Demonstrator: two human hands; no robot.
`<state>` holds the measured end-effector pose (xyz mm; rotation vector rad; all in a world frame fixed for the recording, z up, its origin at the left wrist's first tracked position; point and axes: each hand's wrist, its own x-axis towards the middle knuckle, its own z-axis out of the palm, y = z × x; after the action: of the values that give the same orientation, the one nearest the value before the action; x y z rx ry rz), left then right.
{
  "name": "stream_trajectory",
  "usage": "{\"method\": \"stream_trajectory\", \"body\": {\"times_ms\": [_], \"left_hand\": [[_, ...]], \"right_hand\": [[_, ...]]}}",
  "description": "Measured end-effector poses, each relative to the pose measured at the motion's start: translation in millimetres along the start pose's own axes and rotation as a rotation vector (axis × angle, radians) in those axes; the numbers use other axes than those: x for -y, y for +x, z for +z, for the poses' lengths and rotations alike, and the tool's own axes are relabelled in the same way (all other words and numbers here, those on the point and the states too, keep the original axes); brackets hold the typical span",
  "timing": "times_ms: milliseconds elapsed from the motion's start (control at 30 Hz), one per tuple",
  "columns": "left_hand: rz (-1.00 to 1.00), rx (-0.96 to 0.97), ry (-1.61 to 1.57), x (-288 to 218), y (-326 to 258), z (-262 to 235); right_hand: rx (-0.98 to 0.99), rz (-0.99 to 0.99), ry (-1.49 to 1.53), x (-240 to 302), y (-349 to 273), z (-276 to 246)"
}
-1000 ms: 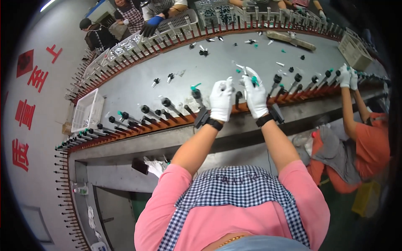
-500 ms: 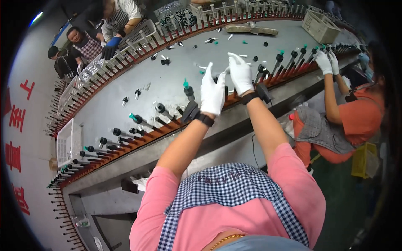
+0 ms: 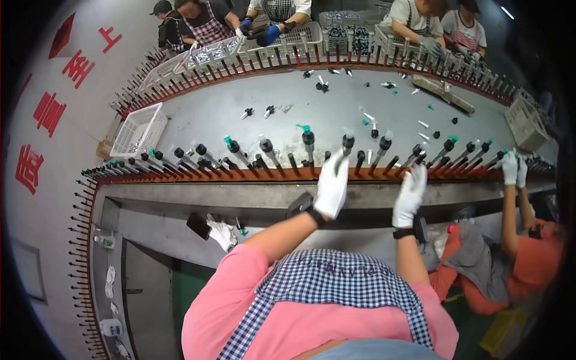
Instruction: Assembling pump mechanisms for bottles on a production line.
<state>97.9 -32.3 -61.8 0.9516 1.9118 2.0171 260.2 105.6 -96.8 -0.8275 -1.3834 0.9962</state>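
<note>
My left hand (image 3: 332,189), in a white glove, is closed around a grey tube with a black collar (image 3: 348,142) on the near row of rods. Its fingers partly hide the tube's lower end. To the right, my white-gloved right hand (image 3: 410,197) has its fingertips beside another black-collared tube (image 3: 416,152); blur hides whether they touch it. Similar tubes stand along the row, some topped with green pieces, such as this tube (image 3: 308,138). Short bare black rods (image 3: 293,163) rise between them from a brown rail (image 3: 240,177).
Small black, white and green parts (image 3: 373,123) lie scattered on the grey tabletop (image 3: 210,114). A white basket (image 3: 139,131) stands left, a beige crate (image 3: 525,123) right. A long worn bar (image 3: 444,94) lies at the back. A co-worker in orange (image 3: 537,255) sits at right; others work across the table.
The view has turned to the right and levelled. My hands, close together above the row before, are now apart and lower, the left one at a tube.
</note>
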Motion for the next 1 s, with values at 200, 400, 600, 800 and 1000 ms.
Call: {"method": "stream_trajectory", "body": {"times_ms": [200, 400, 600, 800, 1000], "left_hand": [[0.210, 0.153, 0.089, -46, -1, 48], [0.132, 0.400, 0.389, -75, 43, 87], [-0.300, 0.332, -0.087, -60, 89, 100], [0.288, 0.125, 0.324, -25, 91, 57], [-0.146, 0.091, -0.253, -18, 64, 28]], "right_hand": [[0.048, -0.085, -0.029, 55, 110, 2], [0.089, -0.258, -0.146, 38, 109, 39], [0.176, 0.007, 0.017, 48, 116, 63], [0.108, -0.234, -0.073, 56, 87, 108], [0.205, 0.004, 0.127, 55, 31, 80]]}}
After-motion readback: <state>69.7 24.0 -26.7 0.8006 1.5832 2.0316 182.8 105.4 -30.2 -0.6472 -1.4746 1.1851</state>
